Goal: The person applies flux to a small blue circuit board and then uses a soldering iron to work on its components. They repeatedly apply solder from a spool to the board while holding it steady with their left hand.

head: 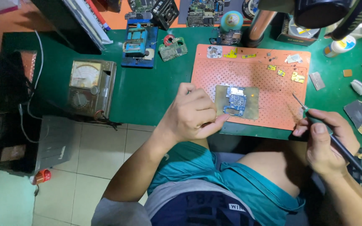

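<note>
A green table (147, 90) is covered by an orange mat (269, 90), on which a metal plate (252, 104) carries a blue circuit board (235, 100). The plate's edge is met by the left hand (193, 115), fingers curled. A soldering iron (340, 144) is gripped in the right hand (327, 142), tip above the mat.

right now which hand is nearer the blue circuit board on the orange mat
Left. The left hand sits just left of the circuit board, thumb tip almost at its lower edge. The right hand is farther off to the lower right, holding a thin tool.
</note>
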